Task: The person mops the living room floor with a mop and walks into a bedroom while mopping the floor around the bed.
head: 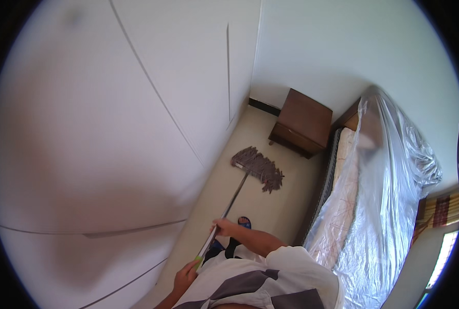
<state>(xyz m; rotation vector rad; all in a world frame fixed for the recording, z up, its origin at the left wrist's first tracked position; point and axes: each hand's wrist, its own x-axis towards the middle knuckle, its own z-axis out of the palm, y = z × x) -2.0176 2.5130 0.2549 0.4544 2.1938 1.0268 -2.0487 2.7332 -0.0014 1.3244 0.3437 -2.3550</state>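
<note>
A dust mop with a brown-grey fringed head [258,168] lies spread on the pale floor ahead of me. Its metal pole [233,197] slants back towards my body. Partway down the pole, my right hand [223,228] is wrapped around it with the arm stretched forward. My left hand [186,273] grips the upper end of the handle, by a green section [198,262], close to my waist. The mop head rests between the white wardrobe-like panels and the bed, a short way from the nightstand.
White panels with dark seams [137,116] rise along the left. A brown wooden nightstand [306,116] stands against the far wall. To the right, a bed with a mattress [345,170] is draped in clear plastic sheeting [384,201]. A striped curtain [440,210] hangs by a window at far right.
</note>
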